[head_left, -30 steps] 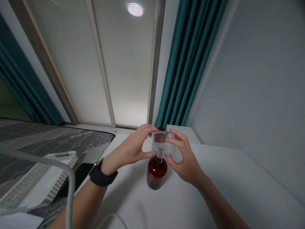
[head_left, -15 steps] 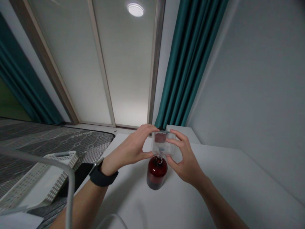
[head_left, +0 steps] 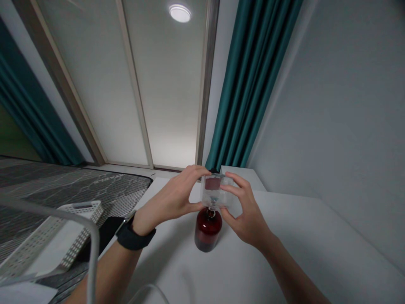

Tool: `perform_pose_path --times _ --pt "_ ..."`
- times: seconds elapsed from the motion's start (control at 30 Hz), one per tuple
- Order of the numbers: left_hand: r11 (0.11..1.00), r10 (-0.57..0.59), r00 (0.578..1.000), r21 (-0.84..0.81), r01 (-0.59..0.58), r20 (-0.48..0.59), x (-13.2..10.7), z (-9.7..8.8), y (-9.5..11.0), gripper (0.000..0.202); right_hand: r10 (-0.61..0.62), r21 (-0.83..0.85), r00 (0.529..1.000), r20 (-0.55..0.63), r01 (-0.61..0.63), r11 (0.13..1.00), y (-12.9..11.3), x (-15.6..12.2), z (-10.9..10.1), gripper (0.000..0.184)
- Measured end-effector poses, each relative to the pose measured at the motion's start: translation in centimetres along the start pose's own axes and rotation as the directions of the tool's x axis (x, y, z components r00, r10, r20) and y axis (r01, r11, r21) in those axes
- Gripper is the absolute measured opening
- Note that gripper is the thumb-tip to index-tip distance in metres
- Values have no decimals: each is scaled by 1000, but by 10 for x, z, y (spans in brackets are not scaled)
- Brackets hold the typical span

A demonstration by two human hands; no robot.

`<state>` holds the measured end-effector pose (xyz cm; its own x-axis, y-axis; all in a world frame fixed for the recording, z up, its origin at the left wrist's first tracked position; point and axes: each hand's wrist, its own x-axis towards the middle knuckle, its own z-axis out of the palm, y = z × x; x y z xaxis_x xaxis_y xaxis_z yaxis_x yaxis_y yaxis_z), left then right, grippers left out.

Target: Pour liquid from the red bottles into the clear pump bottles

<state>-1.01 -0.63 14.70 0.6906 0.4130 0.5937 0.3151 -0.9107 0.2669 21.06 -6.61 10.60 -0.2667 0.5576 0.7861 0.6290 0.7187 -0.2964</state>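
Between my two hands is a clear bottle (head_left: pixel 216 195), tipped upside down, its narrow neck pointing down. That neck is at the mouth of a dark red-brown bottle (head_left: pixel 207 232) standing upright on the white table; whether it goes inside cannot be made out. My left hand (head_left: pixel 185 192) grips the clear bottle from the left, thumb low and fingers high. On the other side, my right hand (head_left: pixel 243 209) holds it with the fingers spread over its side and the thumb underneath. A reddish patch shows on or through the clear bottle. Neither hand touches the red-brown bottle's body.
The white table (head_left: pixel 284 253) extends to the right wall. A white perforated basket (head_left: pixel 53 240) lies left, beside a black object (head_left: pixel 107 230). A grey curved tube (head_left: pixel 93 253) crosses the near left, and a pale cable (head_left: pixel 152 287) lies at the front. A white box-like block (head_left: pixel 249 177) stands behind.
My left wrist has shifted very slightly left and down. Both hands keep their hold on the clear bottle, and the red-brown bottle stays almost exactly where it was.
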Motion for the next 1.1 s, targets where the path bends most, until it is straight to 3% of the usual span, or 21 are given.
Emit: perform_pose_path --times 0.57,1.1 --pt "999 -23 1000 26 23 9 2 2 2 62 53 65 998 -20 -52 997 -1 2 2 53" --pt "999 11 1000 44 -12 14 1 0 4 60 11 7 998 -55 -11 1000 -4 2 3 52"
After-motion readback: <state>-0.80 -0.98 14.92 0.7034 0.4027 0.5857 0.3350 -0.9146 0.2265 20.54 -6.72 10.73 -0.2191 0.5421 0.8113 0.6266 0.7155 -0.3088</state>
